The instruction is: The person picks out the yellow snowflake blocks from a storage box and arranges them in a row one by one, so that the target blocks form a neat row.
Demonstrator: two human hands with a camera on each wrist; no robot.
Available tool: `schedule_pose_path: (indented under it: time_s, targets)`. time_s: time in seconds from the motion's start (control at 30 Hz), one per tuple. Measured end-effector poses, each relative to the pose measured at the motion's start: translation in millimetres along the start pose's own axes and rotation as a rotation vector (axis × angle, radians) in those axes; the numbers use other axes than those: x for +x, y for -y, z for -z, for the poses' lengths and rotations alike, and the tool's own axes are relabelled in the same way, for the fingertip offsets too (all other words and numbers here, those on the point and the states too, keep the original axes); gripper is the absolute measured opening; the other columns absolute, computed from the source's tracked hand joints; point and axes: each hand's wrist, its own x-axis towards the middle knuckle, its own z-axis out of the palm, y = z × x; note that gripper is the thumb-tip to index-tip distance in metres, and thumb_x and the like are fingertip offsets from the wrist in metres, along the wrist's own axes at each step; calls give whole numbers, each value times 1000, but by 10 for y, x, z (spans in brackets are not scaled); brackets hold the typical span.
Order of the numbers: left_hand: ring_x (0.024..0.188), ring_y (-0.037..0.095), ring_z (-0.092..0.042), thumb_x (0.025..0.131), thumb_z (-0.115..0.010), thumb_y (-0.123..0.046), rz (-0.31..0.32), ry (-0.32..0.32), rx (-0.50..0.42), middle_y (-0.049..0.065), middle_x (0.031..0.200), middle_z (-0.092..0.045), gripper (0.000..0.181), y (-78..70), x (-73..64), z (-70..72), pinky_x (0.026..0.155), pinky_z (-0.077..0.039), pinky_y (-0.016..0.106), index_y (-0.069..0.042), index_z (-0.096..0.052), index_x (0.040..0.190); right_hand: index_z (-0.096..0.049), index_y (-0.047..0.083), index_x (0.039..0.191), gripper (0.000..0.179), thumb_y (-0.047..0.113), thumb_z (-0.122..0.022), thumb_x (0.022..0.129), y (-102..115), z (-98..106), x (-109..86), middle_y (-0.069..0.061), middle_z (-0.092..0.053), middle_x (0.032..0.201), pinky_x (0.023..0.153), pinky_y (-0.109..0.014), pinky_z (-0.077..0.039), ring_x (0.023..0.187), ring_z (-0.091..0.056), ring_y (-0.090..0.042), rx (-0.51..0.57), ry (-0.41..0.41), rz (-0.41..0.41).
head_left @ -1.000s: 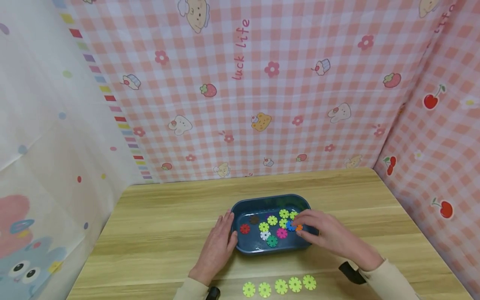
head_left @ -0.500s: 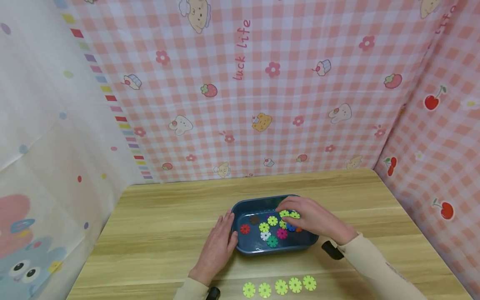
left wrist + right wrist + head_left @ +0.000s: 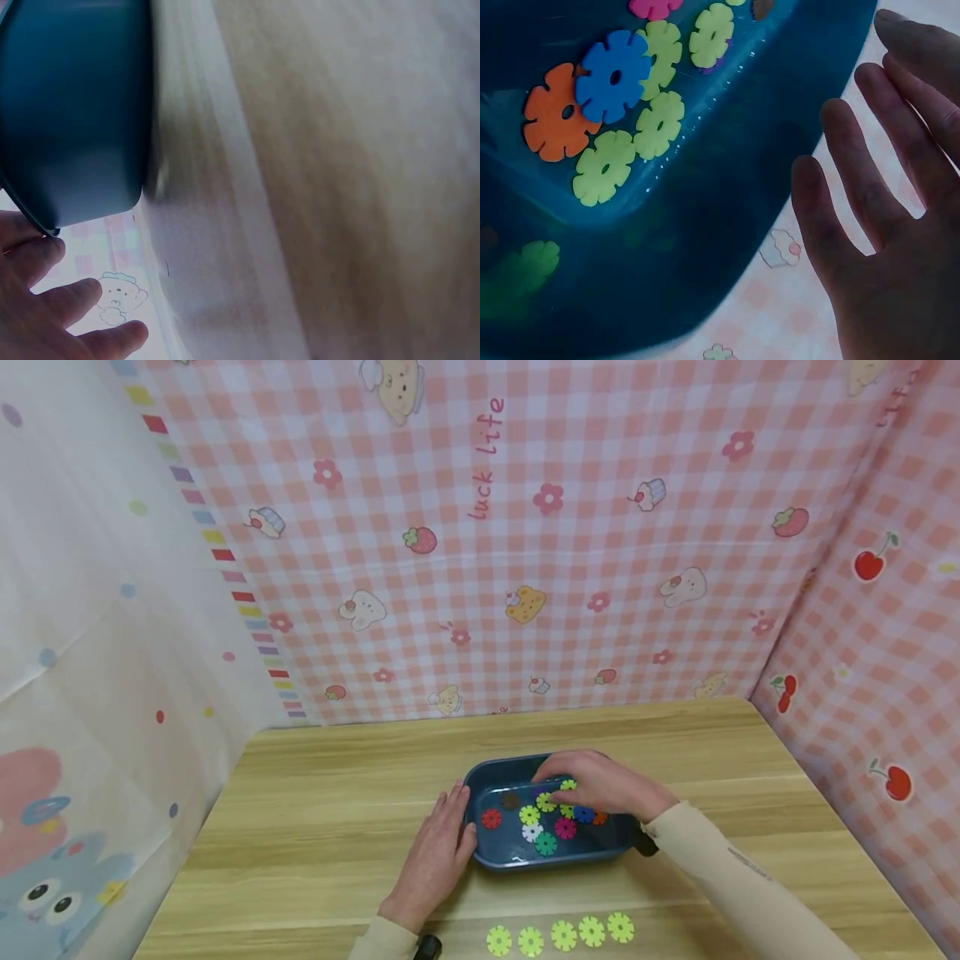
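A dark blue tray (image 3: 497, 776) stands on the table, with flower-shaped plastic discs lying on its floor. Several are yellow-green (image 3: 529, 815); a red disc (image 3: 491, 819), a white disc (image 3: 532, 832) and a green disc (image 3: 545, 843) lie among them. My left hand (image 3: 433, 852) rests against the tray's left end, fingers straight along the rim. Over the tray's right half hovers my right hand (image 3: 603, 783), with no disc in its fingers. The right wrist view has those fingers spread beside the rim, and a blue disc (image 3: 613, 76) overlapping an orange one.
Nearer me, a row of several yellow-green discs (image 3: 563, 935) lies on the wooden table (image 3: 322, 827). A pink checked cloth (image 3: 480, 560) hangs behind the table, and further cloths close in the left and right sides.
My right hand has moved left and a little away from me, from the tray's right end to over its back middle. My left hand stays put.
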Motion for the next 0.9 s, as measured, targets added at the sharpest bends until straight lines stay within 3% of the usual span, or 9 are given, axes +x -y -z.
schedule_pose_path:
  time_s: [0.4,0.9]
  targets:
    - [151,39,-33,108,-53,-27,-2,13,-6,12,166,-35,56,-9,4,6,117,-34,63,-3,-42,157,-73,14,127,33,16,-76,95,-24,-132,253,3,-69,129,107,-43,-51,125,-62,-19,8,155,-16]
    - [151,40,-32,108,-51,-27,0,19,-5,14,166,-34,56,-2,-4,21,117,-34,63,-2,-42,157,-76,12,123,31,11,-78,92,-116,-286,408,1,-70,126,107,-43,-51,123,-62,-20,-21,223,20]
